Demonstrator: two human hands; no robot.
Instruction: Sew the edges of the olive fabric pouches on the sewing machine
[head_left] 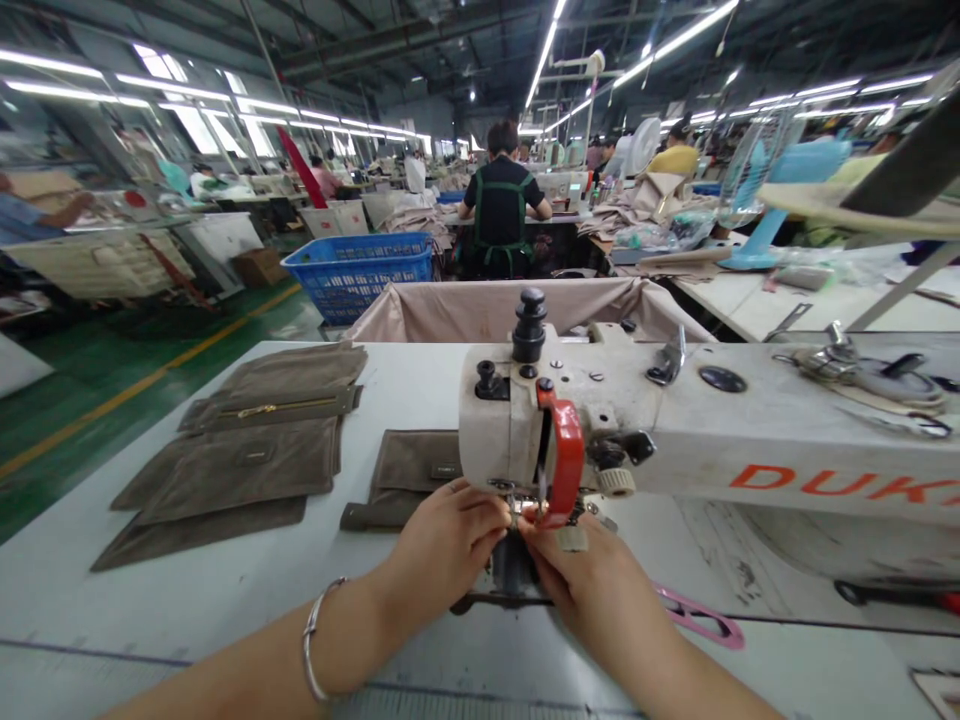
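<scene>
My left hand (457,530) is closed in a pinch just left of the needle area of a white sewing machine (667,420). My right hand (589,560) pinches close beside it, under the red guard (568,460), partly covered by the machine head. The fingertips of both hands nearly meet at the presser foot; what they grip is too small and hidden to name. Behind my left hand lies a dark brown fabric piece (405,462) with a small label, partly hidden by the machine head.
Brown fabric pieces (240,465), one with a zipper (259,410), lie at the left on the white table (187,610). A pink tool (705,618) lies right of my right hand. Beyond stand a cloth-lined bin (457,310), a blue basket (367,262) and a seated person (504,200).
</scene>
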